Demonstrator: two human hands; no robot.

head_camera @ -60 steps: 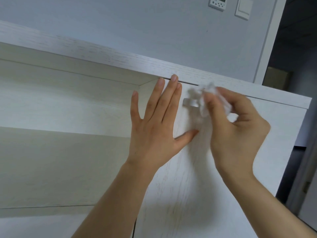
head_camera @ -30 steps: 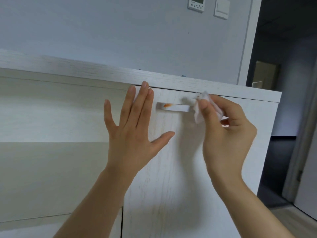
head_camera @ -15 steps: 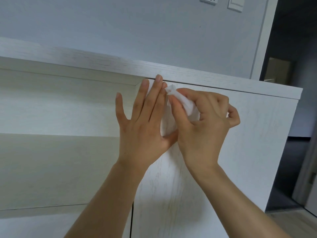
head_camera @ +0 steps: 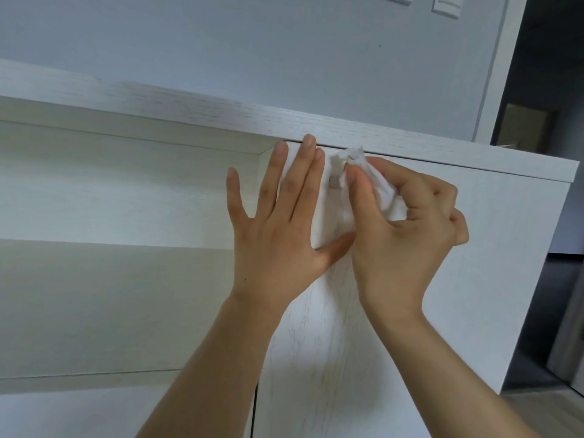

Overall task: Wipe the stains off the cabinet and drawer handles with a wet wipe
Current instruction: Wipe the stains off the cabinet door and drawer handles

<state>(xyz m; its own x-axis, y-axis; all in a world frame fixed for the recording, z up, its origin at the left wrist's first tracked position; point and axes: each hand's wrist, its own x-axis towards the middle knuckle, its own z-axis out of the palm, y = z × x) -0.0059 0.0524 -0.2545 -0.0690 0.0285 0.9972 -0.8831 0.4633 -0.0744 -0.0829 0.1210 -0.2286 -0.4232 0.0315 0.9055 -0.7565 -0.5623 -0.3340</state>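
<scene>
A white wood-grain cabinet door (head_camera: 474, 248) stands before me under the cabinet's top board. My left hand (head_camera: 278, 235) lies flat against the door's left edge, fingers straight and spread. My right hand (head_camera: 401, 235) pinches a crumpled white wet wipe (head_camera: 373, 178) and presses it on the door's metal handle (head_camera: 334, 181). Only the handle's left end shows as a small grey patch; the wipe and my fingers hide the rest of it.
An open shelf compartment (head_camera: 126, 200) lies to the left of the door. The cabinet's top board (head_camera: 189, 105) runs across above. A grey wall with switch plates (head_camera: 445, 4) rises behind, and a dark doorway (head_camera: 543, 90) opens at the right.
My right hand slid the wipe from the handle's right end leftward along it, covering the orange stain seen a second ago. My left hand has stayed flat on the door.
</scene>
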